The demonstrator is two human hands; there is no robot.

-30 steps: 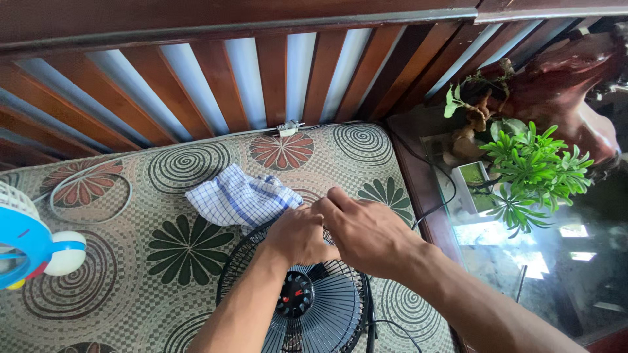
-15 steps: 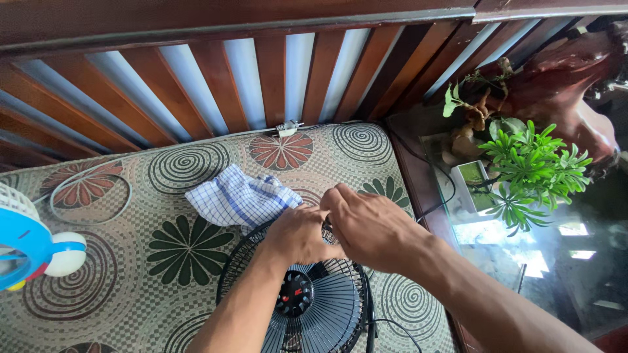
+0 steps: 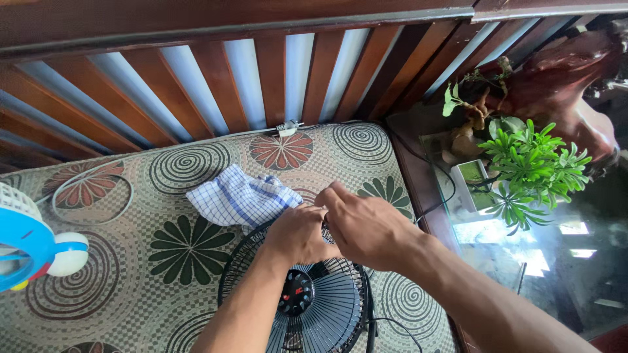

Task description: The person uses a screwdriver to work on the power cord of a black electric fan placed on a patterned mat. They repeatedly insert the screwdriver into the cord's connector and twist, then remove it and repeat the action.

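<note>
A black fan with a wire grille (image 3: 327,307) lies face up on a patterned cushion (image 3: 196,248). My left hand (image 3: 297,234) and my right hand (image 3: 366,225) meet at the far rim of the grille, fingers curled over the wires there. What the fingertips pinch is hidden between the two hands. A blue and white checked cloth (image 3: 239,199) lies crumpled just beyond my left hand, touching the fan's rim.
A blue and white small fan (image 3: 26,245) sits at the left edge. A white cord and plug (image 3: 288,128) run along the wooden slatted backrest (image 3: 261,78). To the right stand a glass-topped table (image 3: 556,261), a green potted plant (image 3: 530,163) and a dark carved wood piece (image 3: 562,85).
Both hands stay together at the grille's far rim, with only small finger shifts. Fan and cloth have not moved.
</note>
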